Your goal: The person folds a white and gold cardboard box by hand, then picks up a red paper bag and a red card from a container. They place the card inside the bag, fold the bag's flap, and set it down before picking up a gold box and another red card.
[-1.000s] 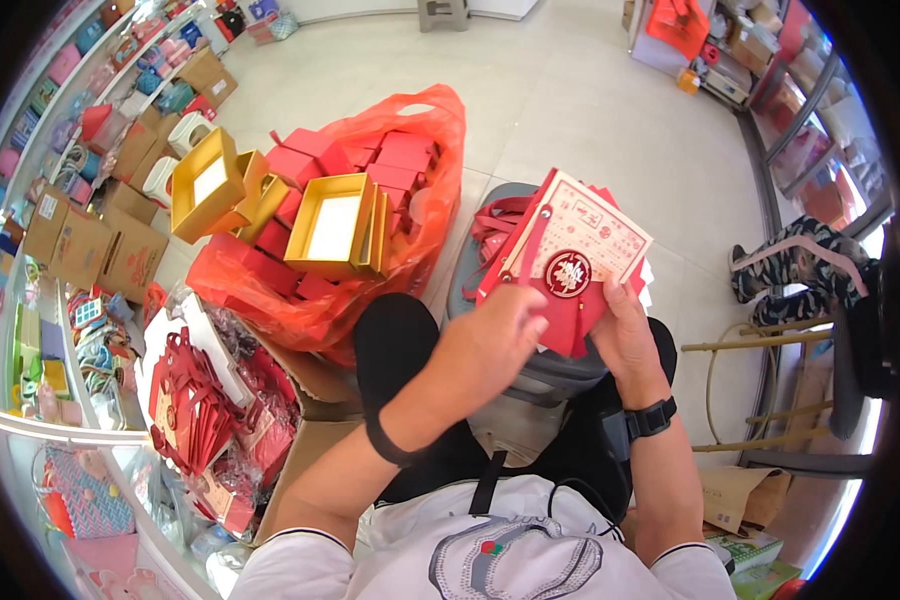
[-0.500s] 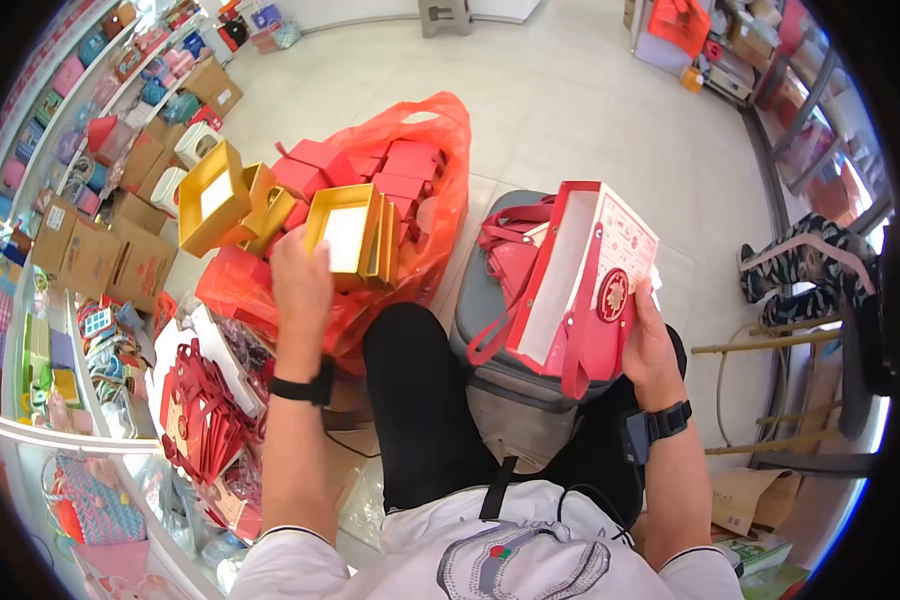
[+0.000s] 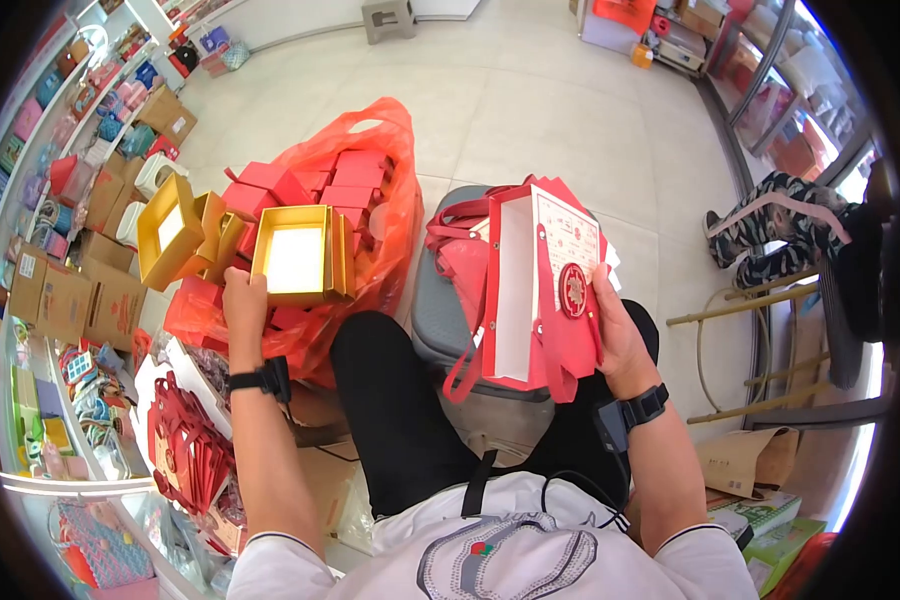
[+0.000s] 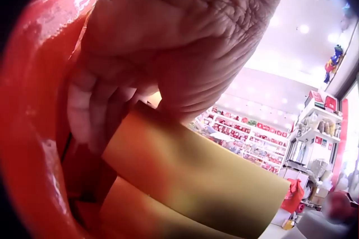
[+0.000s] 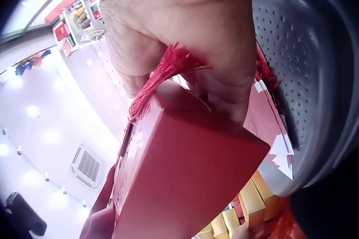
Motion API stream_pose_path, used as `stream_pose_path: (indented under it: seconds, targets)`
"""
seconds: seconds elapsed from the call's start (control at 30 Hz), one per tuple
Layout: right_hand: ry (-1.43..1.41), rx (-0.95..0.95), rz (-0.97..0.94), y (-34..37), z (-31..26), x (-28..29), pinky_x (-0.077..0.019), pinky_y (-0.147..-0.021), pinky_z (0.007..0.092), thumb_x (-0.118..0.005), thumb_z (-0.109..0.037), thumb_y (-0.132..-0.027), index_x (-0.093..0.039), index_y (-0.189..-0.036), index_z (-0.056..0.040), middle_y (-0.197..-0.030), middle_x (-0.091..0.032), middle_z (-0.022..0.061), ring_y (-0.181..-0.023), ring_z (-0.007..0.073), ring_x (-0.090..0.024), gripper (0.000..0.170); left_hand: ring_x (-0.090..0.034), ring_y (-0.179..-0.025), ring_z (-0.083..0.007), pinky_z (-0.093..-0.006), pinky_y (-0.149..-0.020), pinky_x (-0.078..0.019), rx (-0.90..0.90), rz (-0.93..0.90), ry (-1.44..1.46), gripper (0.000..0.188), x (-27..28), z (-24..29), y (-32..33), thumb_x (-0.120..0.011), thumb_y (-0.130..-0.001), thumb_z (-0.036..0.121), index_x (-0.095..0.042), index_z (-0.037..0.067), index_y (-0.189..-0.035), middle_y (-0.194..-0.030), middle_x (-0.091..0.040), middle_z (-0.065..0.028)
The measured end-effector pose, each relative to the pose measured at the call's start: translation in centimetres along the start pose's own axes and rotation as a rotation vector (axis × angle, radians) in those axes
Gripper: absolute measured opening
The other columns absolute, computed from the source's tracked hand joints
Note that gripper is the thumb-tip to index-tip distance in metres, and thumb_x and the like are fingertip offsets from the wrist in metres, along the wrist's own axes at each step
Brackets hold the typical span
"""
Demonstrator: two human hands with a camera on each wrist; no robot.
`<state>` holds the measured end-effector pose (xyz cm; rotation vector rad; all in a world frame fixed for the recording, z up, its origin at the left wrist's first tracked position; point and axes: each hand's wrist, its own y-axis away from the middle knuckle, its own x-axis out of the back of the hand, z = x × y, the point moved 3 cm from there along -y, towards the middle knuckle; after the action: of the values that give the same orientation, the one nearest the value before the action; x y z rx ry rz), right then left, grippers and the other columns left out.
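Grip at the left hand point(image 3: 243, 300): bent fingers at the near left corner of the upper gold box tray point(image 3: 292, 218), with thumb near its wall; cannot tell whether pinching or merely touching. Close beyond that hand, leftward: tilted gold trays point(image 3: 170, 232), hence little side clearance.

Immediately right of the left hand, slightly farther from the body: the upper gold box tray, open face toward the head camera, white insert point(image 3: 298, 262) in view, long axis apparently away from the body. Position: on top of red boxes point(image 3: 355, 170) in the red plastic bag point(image 3: 400, 210). Nearer hand: left, by a wide margin.

Next rightward: the plastic bag's right edge, a probable snag. Close beside it, the grey stool point(image 3: 430, 300) with red ribbon handles point(image 3: 460, 230) on top.

Above the stool: red gift bag point(image 3: 522, 285), grasped near its base end by the right hand point(image 3: 622, 345); red tassel point(image 5: 168, 76) against that hand. Governing relation, as judged: bag mouth facing left toward the tray, with mouth and tray roughly parallel lengthwise. Farther right: tiled floor point(image 3: 650, 240), with room for outward movement.
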<state>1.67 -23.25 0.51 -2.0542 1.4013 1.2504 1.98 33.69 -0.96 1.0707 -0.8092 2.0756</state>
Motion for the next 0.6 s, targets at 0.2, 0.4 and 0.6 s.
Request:
stream_pose_path:
  seconds: [0.2, 0.4, 0.6]
  targets:
    - [0.123, 0.033, 0.056, 0.0, 0.0, -0.9, -0.0499, -0.117, 0.0391, -0.051, -0.044, -0.114, -0.041, -0.159, -0.0008, -0.156, -0.055, 0.0142, -0.139, 0.022, -0.058, 0.063, -0.067, -0.085, -0.0156, -0.03, -0.063, -0.0538, 0.187, -0.249, 0.844, 0.037, 3.5, 10.0, 8.2, -0.055, -0.102, 0.029, -0.054, 0.0, -0.126, -0.106, -0.068, -0.0102]
    - [0.232, 0.115, 0.048, 0.2, 0.1, -2.5, -0.046, -0.12, 0.0404, -0.05, -0.042, -0.115, -0.039, -0.16, -0.0001, -0.159, -0.052, 0.0145, -0.143, 0.0232, -0.054, 0.063, -0.06, -0.086, -0.0097, -0.0243, -0.066, -0.0492, 0.031, -0.309, 1.05, 0.051, 3.3, 18.7, 14.6, -0.047, -0.107, 0.024, -0.045, 0.003, -0.153, -0.117, -0.065, -0.0059]
    - [0.224, 0.141, 0.068, 0.2, 0.5, -1.7, -0.0458, -0.12, 0.0412, -0.052, -0.041, -0.114, -0.039, -0.16, -0.0006, -0.159, -0.052, 0.0142, -0.143, 0.0233, -0.054, 0.063, -0.059, -0.095, -0.0085, -0.0251, -0.071, -0.05, -0.112, -0.287, 0.902, 0.06, 2.3, 21.8, 17.7, -0.042, -0.107, 0.02, -0.034, 0.005, -0.164, -0.13, -0.063, -0.0055]
